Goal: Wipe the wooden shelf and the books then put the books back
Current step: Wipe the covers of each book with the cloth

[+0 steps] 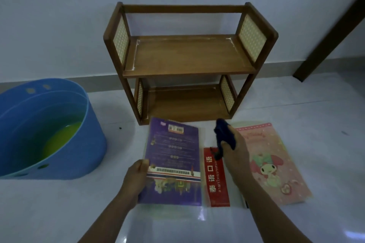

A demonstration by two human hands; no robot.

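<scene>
Head view showed our left hand (136,179) with its fingers (143,163) grasping the left edge of the purple book (173,160), which lay flat on the floor in front of the shelf. Our right hand (234,154) had its fingers clenched around a dark blue cloth (224,135), held above the gap between the books. Just right of the purple book lay a red book (216,181), partly under our right wrist, and right of that a pink book (274,163) with a cartoon figure. Farther off, the wooden shelf (187,59) stood against the wall, both tiers bare, with pale dust lines along the upper tier's edges. At the left sat a blue bucket (59,134) holding greenish liquid. We judged the task early: the shelf looked unwiped, and every book was still to be returned. We counted three books, one cloth, one shelf, one bucket.
</scene>
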